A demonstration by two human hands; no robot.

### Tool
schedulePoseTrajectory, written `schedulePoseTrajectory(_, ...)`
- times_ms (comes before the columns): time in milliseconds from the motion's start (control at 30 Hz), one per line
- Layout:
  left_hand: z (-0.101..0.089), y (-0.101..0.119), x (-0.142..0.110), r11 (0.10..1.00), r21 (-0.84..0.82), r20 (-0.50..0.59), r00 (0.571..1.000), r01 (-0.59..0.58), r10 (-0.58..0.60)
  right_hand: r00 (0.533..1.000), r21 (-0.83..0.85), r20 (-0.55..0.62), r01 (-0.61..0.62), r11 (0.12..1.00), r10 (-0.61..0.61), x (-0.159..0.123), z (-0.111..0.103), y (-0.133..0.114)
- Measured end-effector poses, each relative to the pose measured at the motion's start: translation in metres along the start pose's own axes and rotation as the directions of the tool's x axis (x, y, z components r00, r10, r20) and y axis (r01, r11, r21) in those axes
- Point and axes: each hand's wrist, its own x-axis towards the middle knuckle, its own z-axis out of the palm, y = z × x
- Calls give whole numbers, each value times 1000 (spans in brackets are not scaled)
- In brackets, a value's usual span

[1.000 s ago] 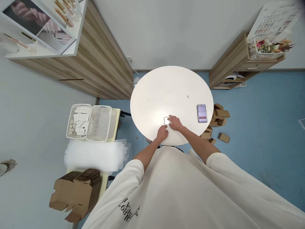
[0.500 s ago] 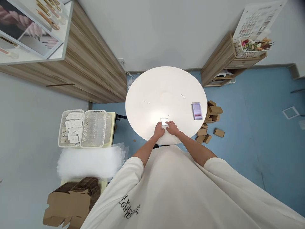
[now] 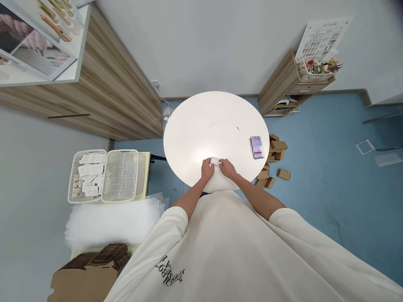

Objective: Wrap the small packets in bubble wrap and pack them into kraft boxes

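At the near edge of the round white table (image 3: 195, 117), my two hands hold a small, flat, whitish rectangular piece (image 3: 215, 160). It is too small to tell exactly what it is. My left hand (image 3: 207, 169) has its fingers closed on the left end. On the opposite end, the fingers of my right hand (image 3: 227, 168) are closed too. The piece looks tilted, and its ends are partly hidden by my fingertips. A purple phone-like rectangle (image 3: 257, 147), blurred over, lies at the table's right side.
To the left, a side table bears a white basket of labelled packets (image 3: 91, 170), a basket of clear cases (image 3: 121, 176), a stack of translucent sheets (image 3: 116, 222) and flat cardboard (image 3: 85, 277). Small brown boxes (image 3: 277, 147) lie right of the round table. A wooden cabinet (image 3: 126, 84) stands left.
The whitish piece lay flat between my hands with its frame-like outline showing; it now looks tilted and narrower, with fingers closed on both ends. The camera view has shifted slightly.
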Motion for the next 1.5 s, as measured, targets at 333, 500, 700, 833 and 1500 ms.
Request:
schedulePoseTrajectory(333,-14,19,15,980,-140,11,989,145,-144,998,14,-26,60,998,-59,19,-7,0)
schedulePoseTrajectory(500,-19,25,19,980,-139,26,990,144,-141,995,16,-33,94,995,-93,25,-16,0)
schedulePoseTrajectory(700,-17,24,30,985,-84,30,989,150,-148,997,-12,-9,82,997,-82,30,-22,-4)
schedulePoseTrajectory(833,-15,17,36,983,-50,41,984,176,-174,997,-15,-1,82,997,-82,36,-24,-5)
schedulePoseTrajectory(1500,-8,-2,31,991,7,173,976,133,-132,996,89,32,-86,992,83,43,9,3)
